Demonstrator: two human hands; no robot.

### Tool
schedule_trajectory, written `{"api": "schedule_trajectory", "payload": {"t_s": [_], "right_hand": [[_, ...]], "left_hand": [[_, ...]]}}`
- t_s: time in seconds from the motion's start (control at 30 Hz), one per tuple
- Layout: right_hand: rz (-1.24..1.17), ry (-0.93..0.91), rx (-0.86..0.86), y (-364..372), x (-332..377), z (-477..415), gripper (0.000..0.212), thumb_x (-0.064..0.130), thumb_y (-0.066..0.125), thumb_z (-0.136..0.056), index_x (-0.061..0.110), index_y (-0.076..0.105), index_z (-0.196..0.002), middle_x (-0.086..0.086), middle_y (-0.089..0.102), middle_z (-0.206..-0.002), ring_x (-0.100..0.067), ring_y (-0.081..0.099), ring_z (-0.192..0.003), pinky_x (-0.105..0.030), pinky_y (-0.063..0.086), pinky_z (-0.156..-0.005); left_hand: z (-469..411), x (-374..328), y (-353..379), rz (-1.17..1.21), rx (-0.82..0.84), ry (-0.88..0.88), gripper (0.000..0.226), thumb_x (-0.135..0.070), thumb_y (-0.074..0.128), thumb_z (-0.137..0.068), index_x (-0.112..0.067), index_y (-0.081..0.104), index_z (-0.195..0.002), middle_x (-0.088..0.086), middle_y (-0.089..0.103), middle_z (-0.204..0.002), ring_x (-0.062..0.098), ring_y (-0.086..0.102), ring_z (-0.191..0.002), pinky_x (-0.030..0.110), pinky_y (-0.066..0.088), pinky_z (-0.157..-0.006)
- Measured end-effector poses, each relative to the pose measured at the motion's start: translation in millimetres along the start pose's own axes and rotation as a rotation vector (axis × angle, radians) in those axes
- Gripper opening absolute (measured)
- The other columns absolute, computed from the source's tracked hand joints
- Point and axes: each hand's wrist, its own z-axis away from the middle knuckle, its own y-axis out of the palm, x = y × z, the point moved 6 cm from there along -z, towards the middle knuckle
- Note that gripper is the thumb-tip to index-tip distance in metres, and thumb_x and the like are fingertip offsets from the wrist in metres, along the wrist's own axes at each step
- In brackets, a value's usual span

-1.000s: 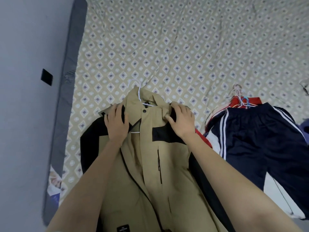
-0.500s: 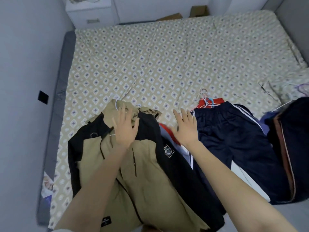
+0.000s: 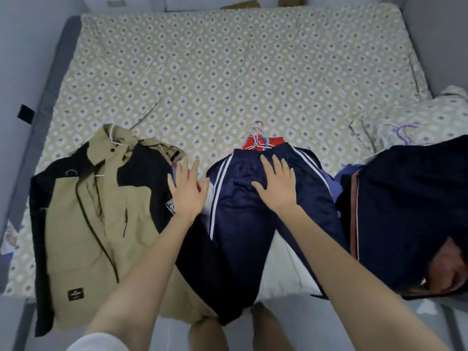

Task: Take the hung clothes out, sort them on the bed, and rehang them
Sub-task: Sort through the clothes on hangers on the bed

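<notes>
Bed: a sheet [image 3: 228, 72] with a diamond print covers it. The clothes lie in a row along the near edge.
Jacket: the khaki-and-black jacket [image 3: 96, 219] lies front up at the left end of the row, collar toward the far side. The hook of a white hanger [image 3: 114, 141] pokes out of the collar. The hem hangs over the near edge.
Track pants: the navy track pants [image 3: 243, 224] with white side stripes lie mid-row. The waistband points away from the person and the legs run off the near edge.
Under the pants: a red garment [image 3: 249, 143] peeks out past the waistband. A bunch of hanger hooks [image 3: 260, 140], white and blue, sits on it.
Right end: a dark garment [image 3: 410, 211] with a reddish-brown stripe lies just beside the pants. A purple hanger [image 3: 405, 130] shows at its far edge.
Left hand [image 3: 186, 191]: palm down, fingers straight and spread, holding nothing. It is over the spot where the jacket's black sleeve meets the pants' edge. Contact with the cloth cannot be told.
Right hand [image 3: 277, 183]: palm flat on the pants just below the waistband, fingers straight and spread, gripping nothing.
Bedding: a bunched quilt [image 3: 435, 110] in the same print lies at the far right.
Floor: bare feet [image 3: 266, 325] stand at the near edge, between the forearms.
</notes>
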Motion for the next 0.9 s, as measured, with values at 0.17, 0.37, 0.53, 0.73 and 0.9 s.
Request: {"api": "schedule_trajectory", "payload": {"t_s": [0.17,0.37,0.53,0.73,0.9], "right_hand": [[-0.040,0.053,0.038,11.2,-58.4,-7.1,0.076,0.053,0.043,-0.099,0.029,0.000,-0.157,-0.006,-0.002,-0.165,-0.028,-0.005,-0.151,-0.047,0.000,-0.121],[-0.053,0.086,0.067,37.6,-103.2,-36.6,0.078,0.053,0.044,-0.098,0.029,-0.001,-0.157,-0.007,-0.002,-0.165,-0.029,-0.004,-0.151,-0.049,0.002,-0.122],[-0.021,0.079,0.065,65.5,-127.1,-78.4,0.077,0.055,0.042,-0.099,0.030,-0.002,-0.156,-0.007,-0.003,-0.165,-0.028,-0.004,-0.151,-0.048,0.003,-0.122],[0.006,0.066,0.027,121.4,-149.4,-148.7,0.075,0.058,0.038,-0.098,0.030,0.001,-0.157,-0.007,-0.004,-0.165,-0.028,-0.006,-0.151,-0.048,-0.002,-0.121],[0.114,-0.031,-0.001,172.2,-147.7,-188.0,0.070,0.059,0.029,-0.099,0.030,0.004,-0.157,-0.007,-0.002,-0.165,-0.029,-0.006,-0.151,-0.052,-0.003,-0.121]], "left_hand": [[1.9,-22.6,35.2,0.009,0.047,-0.025,0.061,-0.045,0.045,-0.101,-0.020,0.030,-0.154,0.007,0.020,-0.164,0.024,0.012,-0.152,0.051,0.001,-0.120],[-11.4,-29.5,82.3,0.004,0.103,-0.035,0.064,-0.044,0.047,-0.101,-0.019,0.026,-0.156,0.007,0.019,-0.164,0.024,0.014,-0.151,0.051,0.006,-0.120],[-39.6,-31.5,132.8,0.002,0.135,-0.016,0.065,-0.043,0.046,-0.101,-0.018,0.023,-0.156,0.008,0.016,-0.164,0.026,0.013,-0.151,0.050,0.006,-0.121],[-89.7,-21.8,217.4,0.029,0.158,0.008,0.064,-0.042,0.044,-0.102,-0.018,0.021,-0.157,0.007,0.015,-0.165,0.023,0.010,-0.152,0.047,0.003,-0.122],[-123.7,-12.1,271.3,-0.057,0.134,0.102,0.060,-0.042,0.037,-0.104,-0.019,0.020,-0.157,0.010,0.015,-0.165,0.026,0.010,-0.152,0.048,0.007,-0.123]]}}
